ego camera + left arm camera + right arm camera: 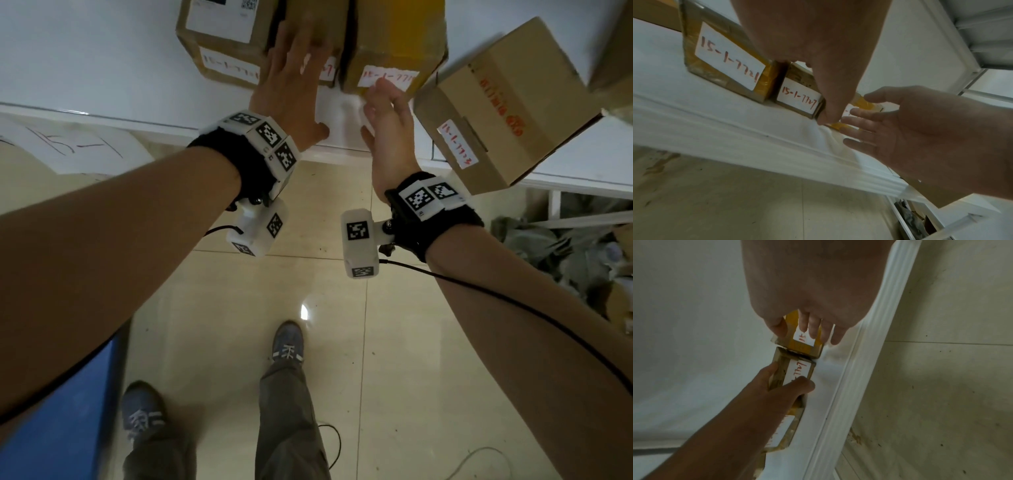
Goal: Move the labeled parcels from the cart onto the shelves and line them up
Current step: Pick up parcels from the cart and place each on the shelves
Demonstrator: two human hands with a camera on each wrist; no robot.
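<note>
- Nearest me, my left hand (294,85) lies flat, fingers straight, over the narrow middle parcel (797,99); from the right wrist view the thumb sits on its labelled front and the fingers run along its top. It presses rather than clamps.
- My right hand (388,116) is beside it at the yellow-taped parcel (394,44). The right wrist view shows the thumb on one side and the fingers draped down the labelled face, loosely curled round it, so I read that as a light hold.
- Both parcels stand on the white shelf (102,68), close behind its front lip, touching or nearly touching each other, labels facing out.
- Left of them sits a larger labelled box (219,34), just beside the middle one.
- Farther right, an angled carton (507,102) overhangs the shelf edge, skewed out of line, well apart from my fingers.
- I judge these small cartons to be light and stiff, with slick tape on the yellow one. I'd hold them by opposite side walls, away from the paper labels, and slide them rather than lift.
- The cardboard corners look crushable under a hard squeeze.
</note>
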